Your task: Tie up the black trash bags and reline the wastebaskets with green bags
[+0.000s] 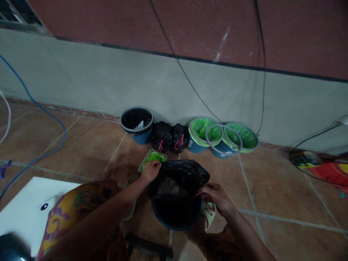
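A black trash bag [187, 172] stands half lifted in a dark blue trash can [179, 225] between my feet. Pale contents, too dim to name, lie inside the bag. My left hand [151, 171] pinches the bag's rim on its left side. On the opposite side my right hand [216, 195] is closed on the rim, where a pink drawstring [199, 193] shows by the fingers. Just beyond my left hand sits a small clear container [143, 164] with a roll of green bags [156, 156] in it.
By the wall stand a black-lined bin [141, 137], two tied black bags [161, 136] and green-lined bins [199, 146] with loose grey rings [240, 145] on top. A blue cable [61, 125] crosses the left floor. A white board [32, 192] lies at left, a dark stool [148, 244] below.
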The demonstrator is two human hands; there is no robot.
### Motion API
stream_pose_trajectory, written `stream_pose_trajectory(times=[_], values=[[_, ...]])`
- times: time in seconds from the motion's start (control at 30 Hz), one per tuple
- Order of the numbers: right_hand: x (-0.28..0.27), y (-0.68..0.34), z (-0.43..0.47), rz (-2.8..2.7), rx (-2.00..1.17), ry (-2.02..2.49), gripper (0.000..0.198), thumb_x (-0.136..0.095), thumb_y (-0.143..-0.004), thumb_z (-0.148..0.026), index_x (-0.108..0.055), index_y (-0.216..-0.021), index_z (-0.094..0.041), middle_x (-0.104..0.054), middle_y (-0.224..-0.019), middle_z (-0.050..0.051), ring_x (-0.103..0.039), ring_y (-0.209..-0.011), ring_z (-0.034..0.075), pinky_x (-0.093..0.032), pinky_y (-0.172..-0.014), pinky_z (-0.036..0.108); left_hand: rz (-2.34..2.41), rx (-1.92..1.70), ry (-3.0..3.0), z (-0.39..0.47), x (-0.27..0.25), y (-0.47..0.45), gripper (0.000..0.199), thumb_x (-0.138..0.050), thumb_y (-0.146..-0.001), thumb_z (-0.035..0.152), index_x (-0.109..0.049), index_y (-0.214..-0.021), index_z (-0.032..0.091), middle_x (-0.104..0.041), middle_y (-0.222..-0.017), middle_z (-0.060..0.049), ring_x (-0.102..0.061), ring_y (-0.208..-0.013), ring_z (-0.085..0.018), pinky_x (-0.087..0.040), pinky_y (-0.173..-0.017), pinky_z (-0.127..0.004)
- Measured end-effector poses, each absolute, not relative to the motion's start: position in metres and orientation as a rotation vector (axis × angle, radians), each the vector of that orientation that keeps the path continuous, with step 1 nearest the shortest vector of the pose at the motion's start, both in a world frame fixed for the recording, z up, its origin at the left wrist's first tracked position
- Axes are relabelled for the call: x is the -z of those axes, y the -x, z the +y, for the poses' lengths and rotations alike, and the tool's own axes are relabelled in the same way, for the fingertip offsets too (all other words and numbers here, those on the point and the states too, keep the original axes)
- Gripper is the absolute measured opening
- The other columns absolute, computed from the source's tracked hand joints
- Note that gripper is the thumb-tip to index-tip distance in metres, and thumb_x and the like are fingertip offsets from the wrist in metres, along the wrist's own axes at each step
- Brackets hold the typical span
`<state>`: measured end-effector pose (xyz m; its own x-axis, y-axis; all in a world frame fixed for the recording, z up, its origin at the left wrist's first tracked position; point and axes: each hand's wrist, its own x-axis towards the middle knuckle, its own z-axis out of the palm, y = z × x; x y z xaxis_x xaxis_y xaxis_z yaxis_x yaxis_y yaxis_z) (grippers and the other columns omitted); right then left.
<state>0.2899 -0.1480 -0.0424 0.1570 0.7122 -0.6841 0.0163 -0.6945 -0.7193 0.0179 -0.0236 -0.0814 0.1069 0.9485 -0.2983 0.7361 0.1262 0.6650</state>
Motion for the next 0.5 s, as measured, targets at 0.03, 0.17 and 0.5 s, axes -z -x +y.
stream_pose_trajectory(times=[0.03, 0.17, 0.5], values=[[0.039, -0.292, -0.147, -0.612, -1.608, 1.811, 0.015, -0.065, -0.062, -0.028, -0.063, -0.068, -0.015, -0.066, -0.064, 0.001, -0.058, -0.055, 0.01, -0.045, -0.053, 0.021, 1.682, -0.384, -1.642, -0.023, 0.08, -0.018, 0.028, -0.049, -0.09, 0.025, -0.076, -0.089, 0.017, -0.073, -0.08, -0.003, -0.065, -0.076, -0.016, -0.045, -0.07, -0.025], [0.031, -0.297, -0.146, -0.396, -1.671, 1.624, 0.019, -0.071, -0.06, -0.028, -0.057, -0.065, -0.016, -0.058, -0.06, -0.003, -0.047, -0.048, 0.005, -0.039, -0.047, 0.017, 1.731, -0.453, -1.596, -0.022, 0.075, -0.017, 0.027, -0.052, -0.089, 0.026, -0.077, -0.095, 0.017, -0.075, -0.088, -0.004, -0.067, -0.08, -0.018, -0.047, -0.072, -0.025], [0.03, -0.35, -0.145, -1.102, -1.197, 2.34, 0.025, -0.066, -0.066, -0.027, -0.069, -0.089, -0.016, -0.062, -0.058, -0.001, -0.053, -0.048, 0.012, -0.036, -0.042, 0.021, 1.868, -0.472, -1.537, -0.013, 0.069, -0.003, 0.027, -0.052, -0.087, 0.03, -0.076, -0.083, 0.018, -0.071, -0.069, -0.002, -0.066, -0.07, -0.017, -0.041, -0.06, -0.023]])
